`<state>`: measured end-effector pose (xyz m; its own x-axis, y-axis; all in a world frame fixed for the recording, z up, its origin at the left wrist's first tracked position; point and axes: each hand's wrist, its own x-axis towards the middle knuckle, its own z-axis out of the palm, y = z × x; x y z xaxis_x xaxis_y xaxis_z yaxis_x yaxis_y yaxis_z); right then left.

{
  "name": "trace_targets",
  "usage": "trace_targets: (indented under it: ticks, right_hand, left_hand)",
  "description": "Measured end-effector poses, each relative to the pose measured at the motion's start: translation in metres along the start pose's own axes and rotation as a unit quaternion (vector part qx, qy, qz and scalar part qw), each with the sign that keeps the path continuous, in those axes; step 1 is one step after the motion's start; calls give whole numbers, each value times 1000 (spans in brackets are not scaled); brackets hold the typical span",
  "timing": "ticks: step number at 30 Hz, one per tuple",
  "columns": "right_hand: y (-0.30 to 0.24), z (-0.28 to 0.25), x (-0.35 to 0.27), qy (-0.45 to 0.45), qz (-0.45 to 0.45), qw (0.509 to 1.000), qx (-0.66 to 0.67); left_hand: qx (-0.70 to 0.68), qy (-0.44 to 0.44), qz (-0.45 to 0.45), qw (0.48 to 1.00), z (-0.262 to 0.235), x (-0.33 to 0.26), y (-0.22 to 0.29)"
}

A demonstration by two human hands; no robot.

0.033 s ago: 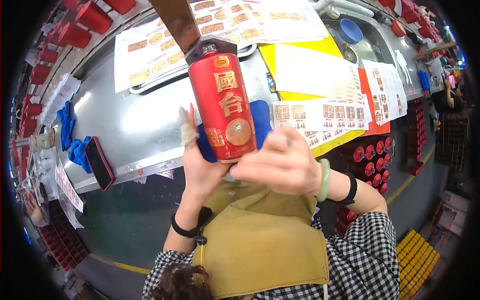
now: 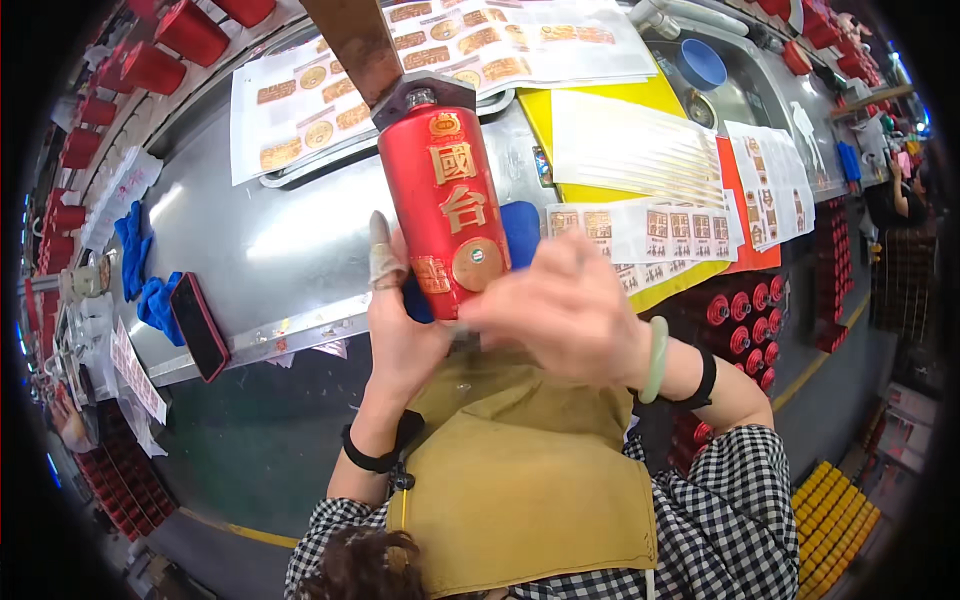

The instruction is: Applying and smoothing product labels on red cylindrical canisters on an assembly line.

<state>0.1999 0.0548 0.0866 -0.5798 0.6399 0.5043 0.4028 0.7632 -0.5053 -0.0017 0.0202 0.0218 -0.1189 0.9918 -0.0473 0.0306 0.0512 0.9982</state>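
A red bottle (image 2: 436,170) with raised gold characters and a round gold emblem lies with its neck away from me. Its neck meets a dark angular block (image 2: 422,92) on a brown bar. My left hand (image 2: 405,335) grips the bottle's lower left side, with light coverings on its fingers. At the bottle's lower right corner is my right hand (image 2: 570,315), its fingers bent and smeared by motion. Whether they pinch anything is hidden. Under the bottle, a blue pad (image 2: 522,236) shows at both sides.
Sheets of gold stickers (image 2: 560,50) cover the far bench. Right of the bottle, a white strip sheet (image 2: 630,140) lies on a yellow folder (image 2: 540,110). A phone (image 2: 199,326) and blue gloves (image 2: 132,250) sit at left. Red bottles (image 2: 742,320) stand below the bench at right.
My right hand has shifted slightly up along the bottle's lower corner and blurred more. My left fingers have moved a little closer along the bottle's side. The bottle stays in place.
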Motion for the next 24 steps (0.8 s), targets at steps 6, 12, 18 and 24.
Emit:
trace_targets:
  ticks: [6, 12, 18, 24]
  right_hand:
    - [24, 6, 12, 128, -2, 985, -113]
    - [15, 4, 12, 124, 27, 990, -54]
    - [10, 3, -1, 82, 29, 994, 71]
    - [34, -32, -27, 119, 210, 956, 170]
  left_hand:
    - [347, -3, 190, 918, -8, -8, 22]
    - [221, 12, 128, 967, -1, -5, 13]
    - [202, 47, 193, 959, 8, -2, 13]
    - [241, 1, 214, 947, 12, -4, 10]
